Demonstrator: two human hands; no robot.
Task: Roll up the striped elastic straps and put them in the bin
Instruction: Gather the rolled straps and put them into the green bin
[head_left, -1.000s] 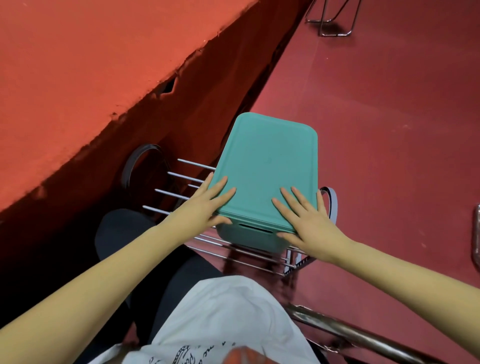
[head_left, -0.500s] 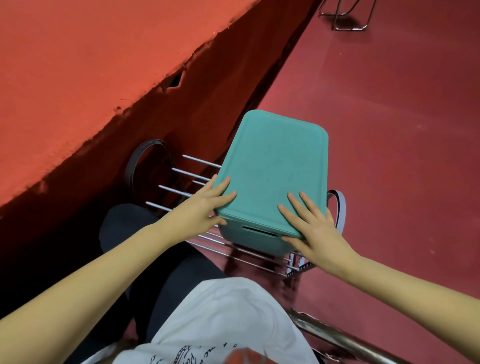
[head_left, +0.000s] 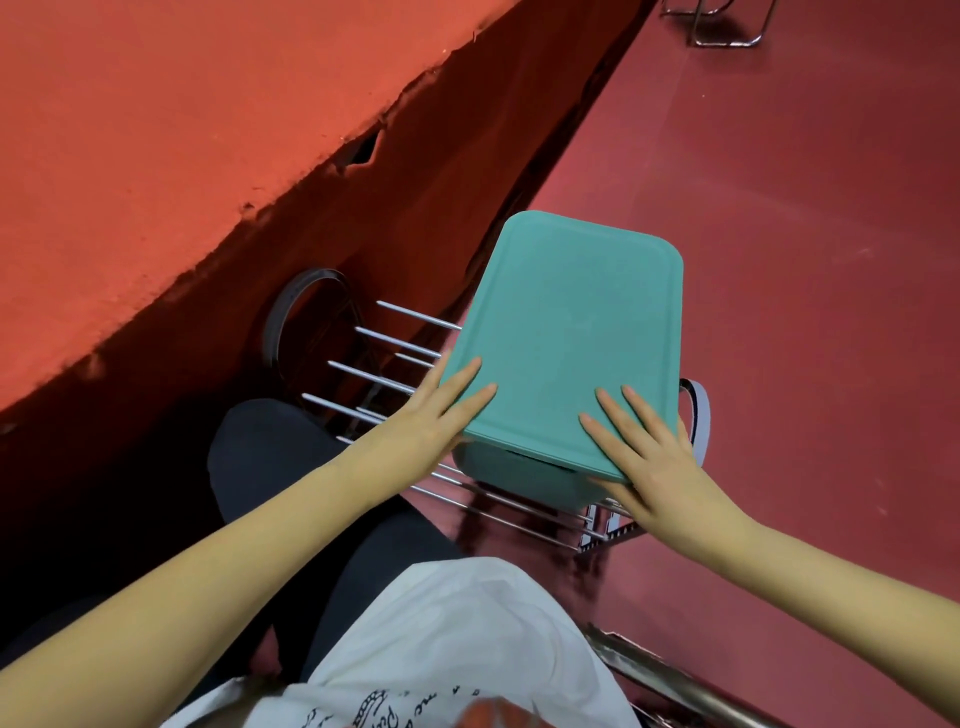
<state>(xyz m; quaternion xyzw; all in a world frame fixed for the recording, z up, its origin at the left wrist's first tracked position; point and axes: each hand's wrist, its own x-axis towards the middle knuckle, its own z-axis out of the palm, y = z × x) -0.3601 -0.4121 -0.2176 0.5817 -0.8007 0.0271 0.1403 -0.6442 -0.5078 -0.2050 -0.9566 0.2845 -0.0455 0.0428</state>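
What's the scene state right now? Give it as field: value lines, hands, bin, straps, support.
bin: teal bin with its lid on, closed
support: bin sits on a metal wire rack above the red floor
left hand: left hand flat on the lid's near left corner, fingers spread
right hand: right hand flat on the lid's near right corner, fingers spread
straps: one strap loop by the bin's right side, a dark loop left of the rack; neither rolled
contents of bin: hidden

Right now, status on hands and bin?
Left hand and right hand flat on teal lid. Bin closed, on wire rack. Strap loose beside bin.
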